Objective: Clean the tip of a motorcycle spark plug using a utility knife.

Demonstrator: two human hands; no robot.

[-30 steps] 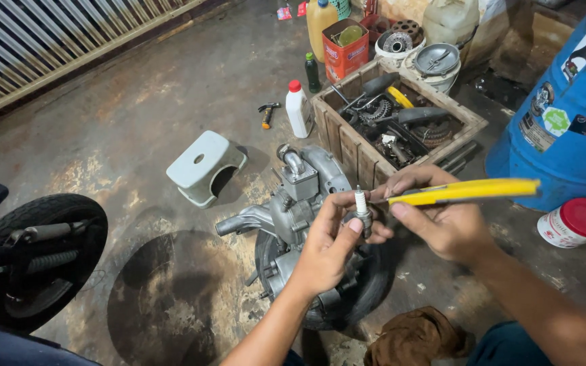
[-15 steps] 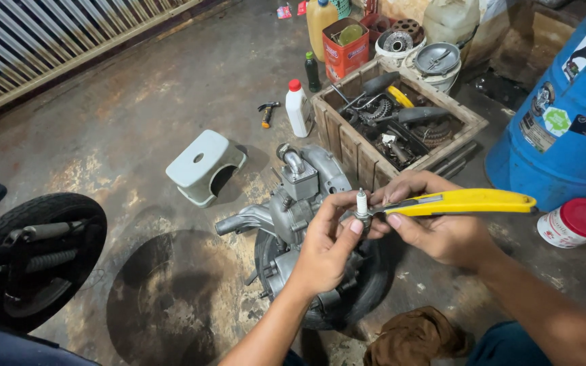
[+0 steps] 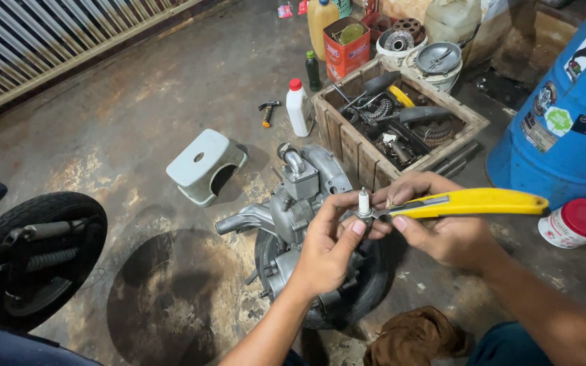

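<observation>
My left hand [image 3: 330, 247] pinches a small spark plug [image 3: 364, 202] upright by its lower end. My right hand [image 3: 442, 227] grips a yellow utility knife [image 3: 473, 202], its metal tip touching the plug's base. Both hands hover just above a grey scooter engine with its black wheel [image 3: 300, 210] lying on the stained concrete floor.
A wooden crate of tools and parts [image 3: 398, 118] stands behind the engine. A white bottle with red cap [image 3: 298, 108], a grey plastic stool [image 3: 205, 166], a blue drum [image 3: 571, 115], a red-lidded tub [image 3: 578, 224], a brown rag [image 3: 415, 339] and a scooter tyre [image 3: 32, 254] surround me.
The yellow knife has tilted down to nearly level and its tip stays against the plug. My left hand has turned the plug a little; the hands remain in the same place.
</observation>
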